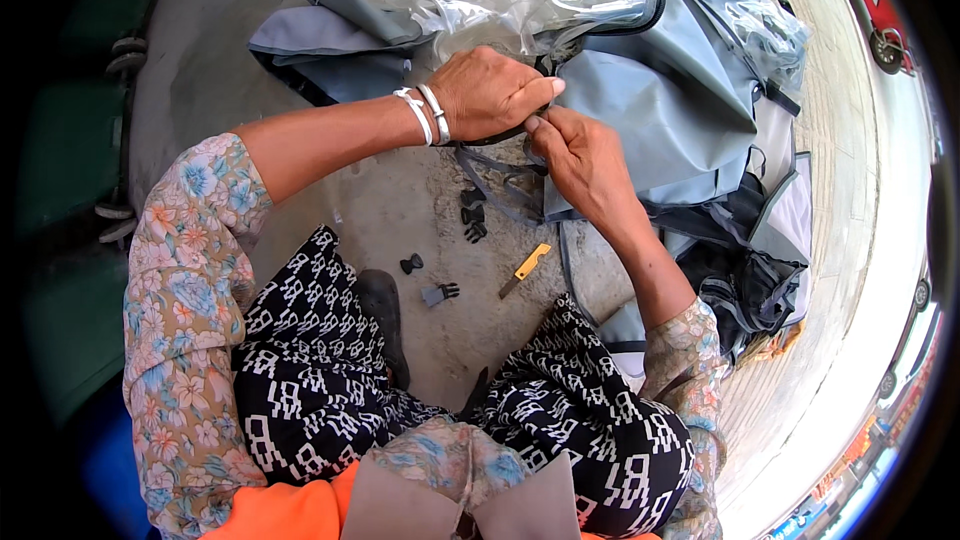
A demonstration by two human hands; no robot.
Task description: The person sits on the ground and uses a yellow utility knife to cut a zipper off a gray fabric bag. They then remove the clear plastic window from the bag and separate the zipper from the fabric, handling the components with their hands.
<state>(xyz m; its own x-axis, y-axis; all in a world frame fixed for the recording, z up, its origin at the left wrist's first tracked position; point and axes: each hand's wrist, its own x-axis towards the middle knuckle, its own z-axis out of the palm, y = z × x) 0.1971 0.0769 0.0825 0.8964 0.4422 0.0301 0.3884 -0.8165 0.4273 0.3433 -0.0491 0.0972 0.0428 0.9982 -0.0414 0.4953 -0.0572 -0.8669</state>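
My left hand [487, 92] and my right hand [585, 162] meet in front of me, both closed on a narrow black strap [500, 137] at the near side of a grey-blue coated fabric sheet [650, 100]. The right thumb and fingers pinch it close to the left hand; the exact spot between them is partly hidden. Below the hands, several black plastic buckle pieces [473, 215] lie on the concrete. One buckle part [440, 294] has a scrap of grey fabric on it. A small knife with a yellow handle [532, 261] rests to their right, its blade exposed.
Clear plastic sheeting [470, 0] is bunched with the fabric at the far side. More black and grey material [745, 290] is heaped on the right, near my right forearm. My knees in patterned cloth frame the concrete ground [430, 340]. A red vehicle [875, 0] stands at far right.
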